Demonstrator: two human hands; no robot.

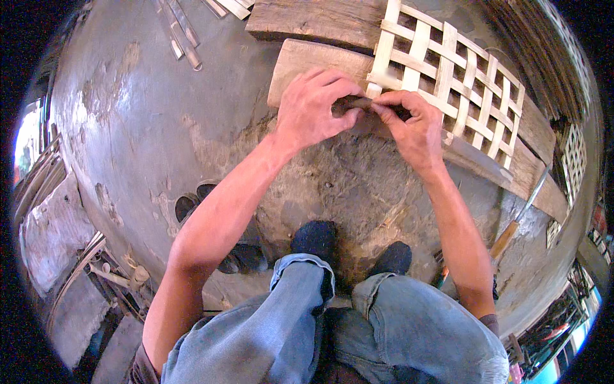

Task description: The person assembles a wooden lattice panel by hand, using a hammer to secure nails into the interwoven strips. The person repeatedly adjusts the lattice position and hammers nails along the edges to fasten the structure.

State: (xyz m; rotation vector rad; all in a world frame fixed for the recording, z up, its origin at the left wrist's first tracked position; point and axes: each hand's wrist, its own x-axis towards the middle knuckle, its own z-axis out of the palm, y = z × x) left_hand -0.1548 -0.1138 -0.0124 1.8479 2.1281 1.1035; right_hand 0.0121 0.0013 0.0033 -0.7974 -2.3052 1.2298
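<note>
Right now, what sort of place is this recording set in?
Probably a bamboo-weaving workshop, floor-level: an open-weave lattice of pale strips lies on wooden planks, loose strips lie on the bare concrete floor, and a knife lies nearby.

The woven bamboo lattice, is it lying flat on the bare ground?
No, the woven bamboo lattice rests on wooden planks, with both hands, left hand and right hand, working at its near edge.
</note>
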